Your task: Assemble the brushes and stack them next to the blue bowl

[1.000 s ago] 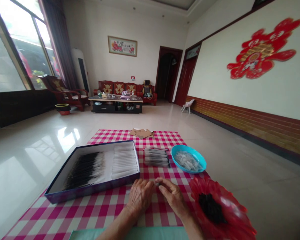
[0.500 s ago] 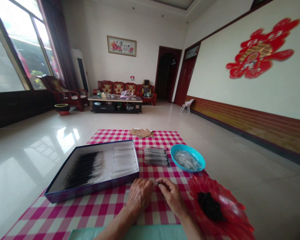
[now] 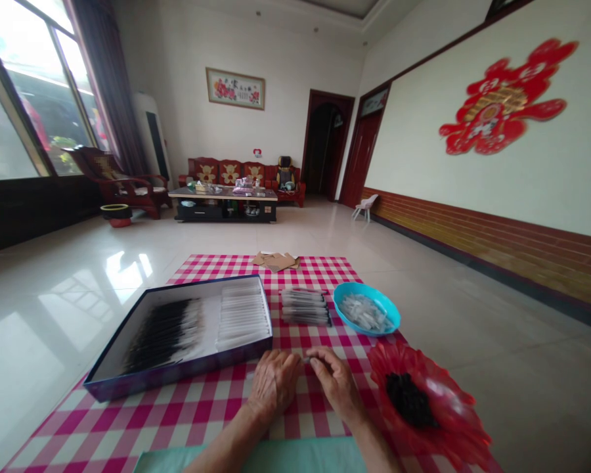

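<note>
My left hand [image 3: 274, 384] is closed over a slim pen [image 3: 249, 376], whose pale end pokes out on its left side; most of it is hidden under the fingers. Close by on the right, my right hand [image 3: 335, 382] pinches at the pen's other end, where a small piece shows between the two hands. Beyond them lies a row of pens [image 3: 305, 307] with clear barrels and dark ends. A blue bowl [image 3: 393, 303] holds small clear plastic pieces, probably caps. Nearer to me, a red flower-shaped bowl [image 3: 453, 401] contains small black pieces [image 3: 410, 401].
On the left, a shallow box [image 3: 177, 374] holds black-ended pens and a row of white ones. Brown cardboard pieces [image 3: 278, 261] lie at the far end of the checked tablecloth [image 3: 207, 410]. A pale green cloth [image 3: 295, 456] covers the near edge.
The view has shifted slightly. The dark piece at my right fingertips shows less now, and both hands stay close together in nearly the same place.
</note>
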`<state>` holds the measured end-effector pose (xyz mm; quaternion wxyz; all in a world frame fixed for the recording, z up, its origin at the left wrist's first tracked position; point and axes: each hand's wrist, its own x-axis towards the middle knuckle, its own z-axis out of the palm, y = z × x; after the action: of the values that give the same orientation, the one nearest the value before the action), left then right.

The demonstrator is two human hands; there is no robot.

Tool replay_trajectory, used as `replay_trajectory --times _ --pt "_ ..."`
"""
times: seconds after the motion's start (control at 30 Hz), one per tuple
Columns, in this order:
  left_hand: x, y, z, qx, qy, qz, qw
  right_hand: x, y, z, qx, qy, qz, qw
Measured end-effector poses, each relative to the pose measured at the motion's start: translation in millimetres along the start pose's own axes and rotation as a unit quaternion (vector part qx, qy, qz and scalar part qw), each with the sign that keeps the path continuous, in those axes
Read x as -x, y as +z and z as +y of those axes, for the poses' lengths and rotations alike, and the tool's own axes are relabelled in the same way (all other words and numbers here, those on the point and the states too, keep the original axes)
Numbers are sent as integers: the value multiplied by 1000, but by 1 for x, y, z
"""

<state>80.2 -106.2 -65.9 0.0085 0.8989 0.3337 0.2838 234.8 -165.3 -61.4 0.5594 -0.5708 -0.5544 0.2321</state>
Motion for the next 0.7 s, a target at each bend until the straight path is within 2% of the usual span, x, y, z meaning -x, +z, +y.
replay_trajectory --times 0.1,0.17,0.37,0.57,0.7 --pt "0 1 0 -4 -1 5 1000 1 -1 -3 -37 15 -21 999" --pt "-1 1 -1 -7 4 6 1000 1 0 -3 -41 28 -12 999" --pt "-1 1 -1 -14 14 11 1000 -3 3 0 47 6 35 998" --pt "1 3 -1 -8 15 3 1000 0 0 -4 19 -16 9 1000" --pt "1 4 -1 -11 12 3 1000 2 -2 -4 -33 17 -22 999"
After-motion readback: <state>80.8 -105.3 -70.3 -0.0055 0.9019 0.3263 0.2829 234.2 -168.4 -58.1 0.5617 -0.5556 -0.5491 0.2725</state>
